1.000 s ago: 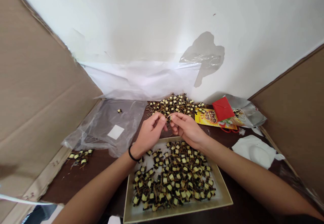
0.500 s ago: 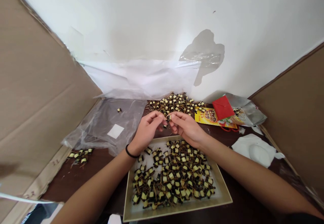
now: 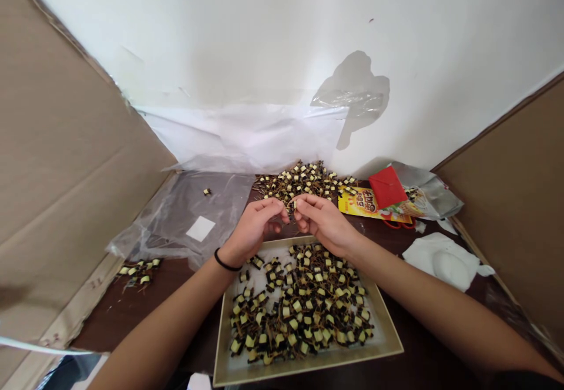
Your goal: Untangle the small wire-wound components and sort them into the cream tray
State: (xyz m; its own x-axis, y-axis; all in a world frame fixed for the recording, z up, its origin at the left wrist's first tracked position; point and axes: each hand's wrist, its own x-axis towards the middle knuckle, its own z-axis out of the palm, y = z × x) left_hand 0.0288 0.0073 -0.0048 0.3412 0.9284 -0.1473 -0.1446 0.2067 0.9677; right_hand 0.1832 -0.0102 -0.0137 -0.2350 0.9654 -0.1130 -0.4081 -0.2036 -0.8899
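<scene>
clear plastic sheet [image 3: 176, 202] with white square [image 3: 201, 229]: bench [image 3: 176, 296], far left corner | red envelope [image 3: 388, 187] on yellow packet [image 3: 359, 202], by shiny silver bag [image 3: 445, 193]: far right corner | red loops [image 3: 400, 225]: peeking out under yellow packet | crumpled white tissue [image 3: 440, 262]: near right edge | brown cardboard [image 3: 79, 120]: standing along left edge

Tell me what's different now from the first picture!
The left hand shifted a little left, and its dark wristband went with it. I can't tell if it let go of anything. The right hand stayed about where it was, pinching a small piece. The tray, the pile behind the hands and the red packet stayed put.
</scene>
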